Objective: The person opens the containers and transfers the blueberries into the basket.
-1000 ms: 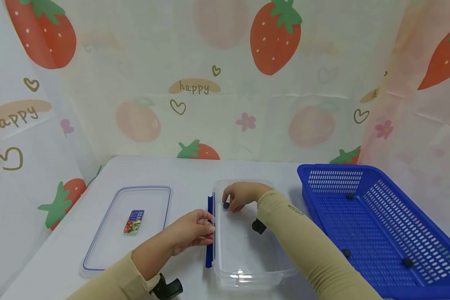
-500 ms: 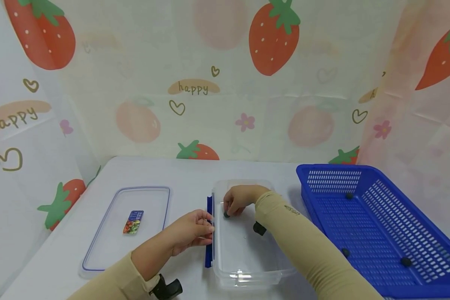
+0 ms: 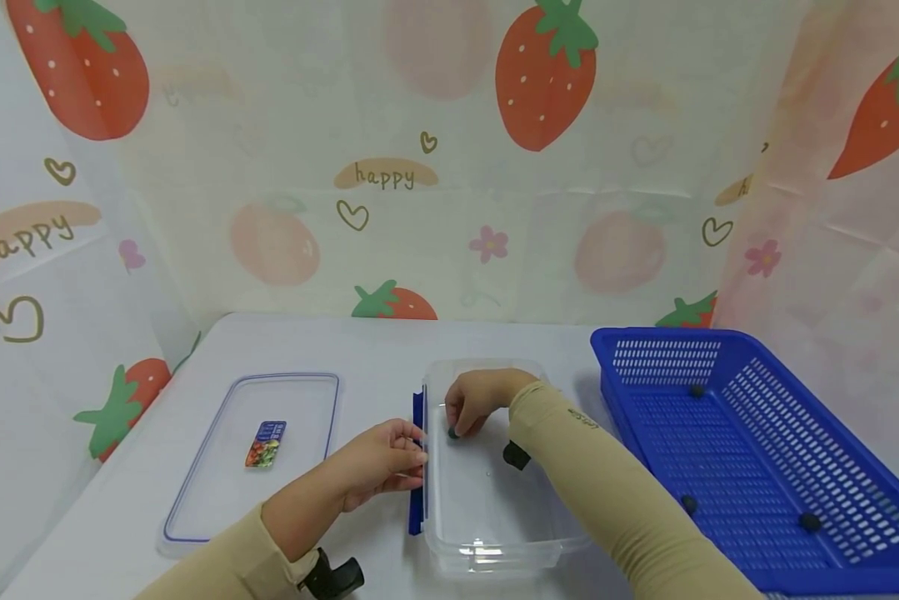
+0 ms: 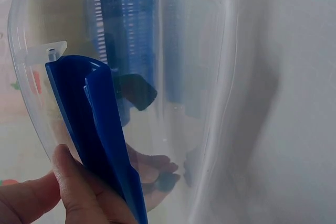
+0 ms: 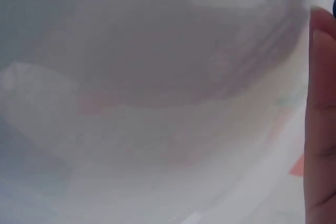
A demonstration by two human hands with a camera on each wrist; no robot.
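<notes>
A clear plastic box stands mid-table with a blue latch hanging open along its left side. My left hand grips the box's left side at that latch; in the left wrist view the fingers lie against the blue latch. Inside the box, my right hand pinches a small dark round piece low by the left wall. Through the clear wall, the left wrist view shows the same dark piece at the fingertips. Only one finger shows clearly in the right wrist view.
A blue perforated basket on the right holds several small dark round pieces. To the left lies a clear lid with a blue seal line and a colourful label. Patterned cloth hangs behind the white table.
Over the last second my right hand lowered the dark piece slightly towards the box floor and nearer to me. Since half a second ago it has barely moved. My left hand stays put.
</notes>
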